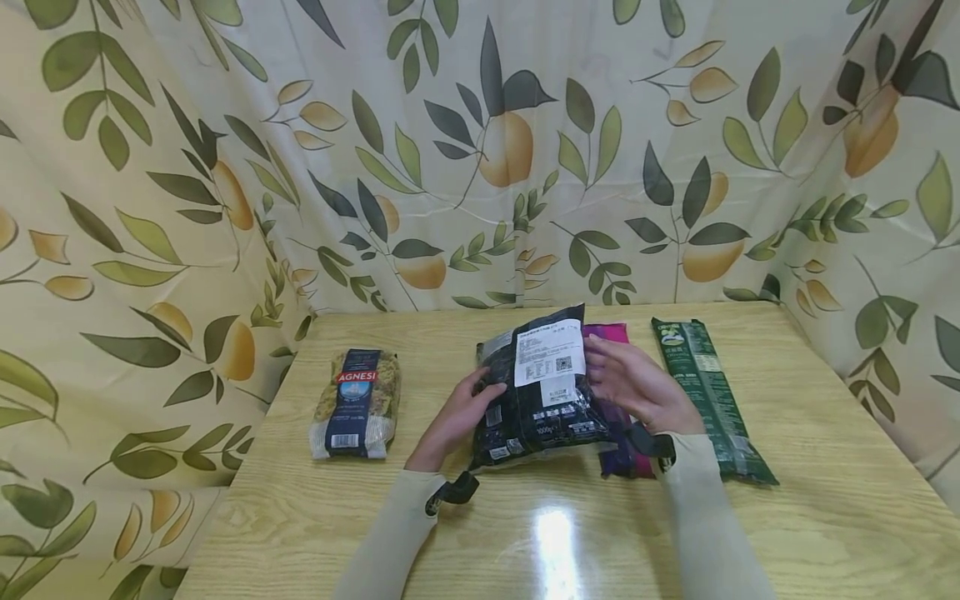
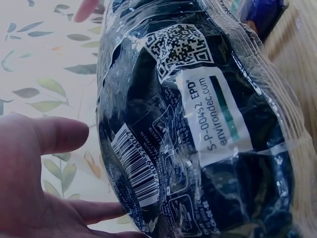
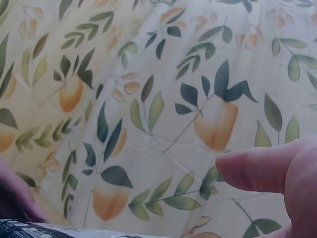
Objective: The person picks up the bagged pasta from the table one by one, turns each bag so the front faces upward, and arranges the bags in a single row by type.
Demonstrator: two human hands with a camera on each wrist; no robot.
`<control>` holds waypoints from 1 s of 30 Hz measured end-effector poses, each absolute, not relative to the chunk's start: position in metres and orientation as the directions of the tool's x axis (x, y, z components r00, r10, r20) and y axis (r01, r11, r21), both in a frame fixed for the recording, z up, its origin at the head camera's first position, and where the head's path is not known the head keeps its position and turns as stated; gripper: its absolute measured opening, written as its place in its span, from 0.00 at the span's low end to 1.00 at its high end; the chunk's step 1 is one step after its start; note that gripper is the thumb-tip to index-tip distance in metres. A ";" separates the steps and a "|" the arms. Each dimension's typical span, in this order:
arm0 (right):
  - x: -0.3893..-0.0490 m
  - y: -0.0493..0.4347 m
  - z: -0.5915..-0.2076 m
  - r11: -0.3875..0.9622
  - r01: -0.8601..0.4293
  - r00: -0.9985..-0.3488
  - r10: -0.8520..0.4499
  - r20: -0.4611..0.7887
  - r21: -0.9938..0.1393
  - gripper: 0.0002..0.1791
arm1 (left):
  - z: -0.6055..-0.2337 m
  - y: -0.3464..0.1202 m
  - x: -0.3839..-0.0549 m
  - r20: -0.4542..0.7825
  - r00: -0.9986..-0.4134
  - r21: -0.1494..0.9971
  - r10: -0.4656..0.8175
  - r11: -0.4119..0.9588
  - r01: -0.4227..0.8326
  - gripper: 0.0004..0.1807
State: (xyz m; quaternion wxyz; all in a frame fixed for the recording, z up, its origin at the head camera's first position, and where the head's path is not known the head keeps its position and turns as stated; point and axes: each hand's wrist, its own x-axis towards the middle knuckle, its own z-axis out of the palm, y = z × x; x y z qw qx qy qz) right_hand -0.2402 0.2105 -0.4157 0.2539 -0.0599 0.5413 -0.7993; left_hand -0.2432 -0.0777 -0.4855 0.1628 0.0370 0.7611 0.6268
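A black bag of pasta (image 1: 551, 392) with white printed labels is tilted up between both hands, its label side toward the head camera. My left hand (image 1: 467, 412) holds its left side, the thumb over the front and the other fingers partly hidden. In the left wrist view, the bag's barcode and square code face the camera beside the left hand (image 2: 54, 168). My right hand (image 1: 637, 379) supports the right side with its fingertips at the edge. The right wrist view shows that hand's thumb (image 3: 257, 168) extended above a sliver of the bag (image 3: 59, 230).
An Agnesi pasta bag (image 1: 356, 408) lies at the left of the wooden table (image 1: 300, 517). Behind the right hand lies a pink and purple packet (image 1: 618, 437), partly covered. A long green packet (image 1: 712, 392) lies at the right. Leaf-patterned curtains (image 1: 480, 208) surround the table.
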 end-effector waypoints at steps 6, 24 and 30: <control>-0.236 0.208 -0.409 -0.242 0.322 -0.871 -0.454 -0.187 -0.915 0.40 | -0.485 -0.077 -0.244 -0.191 -0.946 0.975 0.261 0.160 -0.153 0.38; -0.215 0.210 -0.378 -0.236 0.147 -0.890 -0.456 -0.024 -0.961 0.40 | -0.490 -0.042 -0.232 -0.141 -0.943 0.965 0.302 -0.172 -0.199 0.37; -0.204 0.214 -0.369 -0.284 0.061 -0.902 -0.427 0.069 -0.957 0.27 | -0.495 -0.023 -0.225 -0.137 -0.899 0.900 0.416 -0.327 -0.289 0.29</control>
